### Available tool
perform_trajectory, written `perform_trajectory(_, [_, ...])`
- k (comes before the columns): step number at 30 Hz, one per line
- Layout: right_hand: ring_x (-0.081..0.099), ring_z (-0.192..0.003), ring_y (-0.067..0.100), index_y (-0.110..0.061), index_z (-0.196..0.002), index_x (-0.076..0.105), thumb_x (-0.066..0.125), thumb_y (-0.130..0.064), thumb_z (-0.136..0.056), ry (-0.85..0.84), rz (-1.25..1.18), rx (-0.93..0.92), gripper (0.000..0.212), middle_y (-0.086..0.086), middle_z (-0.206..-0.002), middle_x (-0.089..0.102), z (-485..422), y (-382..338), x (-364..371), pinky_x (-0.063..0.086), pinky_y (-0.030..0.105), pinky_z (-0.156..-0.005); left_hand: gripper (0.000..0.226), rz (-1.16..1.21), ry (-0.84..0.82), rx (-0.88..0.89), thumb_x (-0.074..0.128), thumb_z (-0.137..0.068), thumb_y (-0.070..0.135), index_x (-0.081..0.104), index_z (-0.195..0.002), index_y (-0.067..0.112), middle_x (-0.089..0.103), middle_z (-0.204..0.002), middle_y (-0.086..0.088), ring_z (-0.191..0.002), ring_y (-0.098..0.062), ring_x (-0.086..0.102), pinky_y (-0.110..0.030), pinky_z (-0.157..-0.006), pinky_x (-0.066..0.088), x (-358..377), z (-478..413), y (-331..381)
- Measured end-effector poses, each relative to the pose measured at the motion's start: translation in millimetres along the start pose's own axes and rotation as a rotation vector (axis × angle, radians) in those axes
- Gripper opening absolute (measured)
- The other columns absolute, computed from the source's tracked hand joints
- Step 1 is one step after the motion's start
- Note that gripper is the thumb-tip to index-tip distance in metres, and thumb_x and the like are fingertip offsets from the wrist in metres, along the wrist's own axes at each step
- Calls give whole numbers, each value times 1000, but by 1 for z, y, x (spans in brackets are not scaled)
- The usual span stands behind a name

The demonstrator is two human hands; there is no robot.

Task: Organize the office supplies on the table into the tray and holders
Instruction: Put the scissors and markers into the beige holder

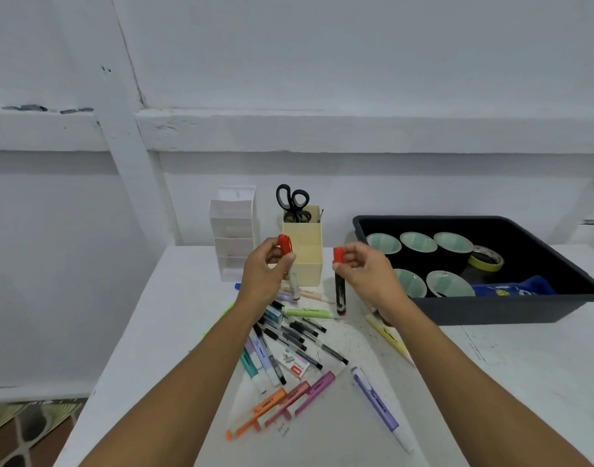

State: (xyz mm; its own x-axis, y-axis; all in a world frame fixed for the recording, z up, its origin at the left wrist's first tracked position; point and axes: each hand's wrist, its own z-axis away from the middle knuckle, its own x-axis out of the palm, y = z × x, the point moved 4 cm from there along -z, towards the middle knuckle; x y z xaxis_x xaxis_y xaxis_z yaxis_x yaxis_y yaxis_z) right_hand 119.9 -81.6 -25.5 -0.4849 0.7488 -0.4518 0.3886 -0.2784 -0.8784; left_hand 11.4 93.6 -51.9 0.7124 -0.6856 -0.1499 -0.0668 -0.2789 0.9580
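My left hand point(267, 267) grips a red-capped white marker point(288, 264) upright, just in front of the cream holder point(304, 254). My right hand point(368, 269) pinches the red cap of a black marker point(339, 293) that hangs down over the table. The cream holder has scissors point(292, 202) standing in its rear section. A white tiered holder point(234, 235) stands to its left. Several pens and highlighters point(288, 352) lie scattered on the white table point(147, 348). The black tray point(511, 305) at right holds several tape rolls point(420, 242).
A yellow tape roll point(487, 259) and a blue item point(513, 288) lie in the tray. A small staples box point(293, 362) lies among the pens. A purple pen point(376, 399) and a yellow highlighter point(388, 337) lie apart at right. The wall stands close behind the holders.
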Motion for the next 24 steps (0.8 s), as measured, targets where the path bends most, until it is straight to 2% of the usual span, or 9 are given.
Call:
perform_trajectory(3, [65, -99, 18, -23, -104, 66, 70, -10, -87, 23, -114, -4, 21, -3, -101, 71, -19, -4, -2, 53, 37, -94, 14, 0, 7, 15, 69, -89, 19, 65, -102, 16, 67, -90, -6, -81, -17, 61, -35, -69, 58, 1, -12, 4])
perform_trajectory(6, [66, -98, 19, -25, -101, 65, 72, -10, -85, 67, -176, -30, 23, 1, -102, 71, -39, -10, -3, 54, 39, -94, 12, 4, 9, 18, 71, -87, 23, 63, -96, 20, 70, -86, -10, -74, -15, 60, -31, -65, 51, 3, -24, 9])
perform_trajectory(11, [62, -81, 7, -16, -102, 66, 72, -7, -85, 180, -120, -138, 21, -1, -96, 71, -70, -29, -8, 53, 21, -81, 14, -26, 26, 91, 69, -89, 20, 64, -101, 24, 67, -82, 3, -72, -10, 61, -36, -78, 56, 8, -50, 25])
perform_trajectory(14, [61, -76, -3, -18, -102, 65, 73, -9, -84, 213, -2, -205, 21, -7, -93, 68, -87, -34, -3, 47, 9, -71, 11, -70, -4, 131, 62, -93, 20, 63, -101, 28, 71, -87, 4, -83, -16, 68, -43, -89, 54, 14, -65, 31])
perform_trajectory(19, [61, -79, -1, -21, -102, 66, 73, -11, -85, 115, 163, -193, 21, -7, -92, 67, -104, -14, 16, 41, 4, -65, 21, -257, -77, 202, 67, -89, 12, 65, -109, 17, 69, -100, -1, -90, -15, 65, -40, -85, 57, 28, -84, 15])
perform_trajectory(21, [62, -79, 6, -18, -102, 67, 72, -10, -85, 81, 196, -185, 20, -5, -94, 69, -106, -5, 23, 44, 8, -68, 27, -334, -110, 202, 70, -85, 8, 66, -112, 13, 68, -104, -3, -85, -14, 64, -32, -84, 56, 36, -87, 8])
perform_trajectory(24, [64, -80, 15, -16, -105, 70, 72, -10, -85, 44, 244, -149, 21, -3, -95, 69, -108, 9, 30, 53, 27, -77, 26, -442, -145, 201, 71, -82, 6, 70, -107, 14, 69, -96, -2, -78, -14, 62, -20, -75, 49, 46, -88, -4])
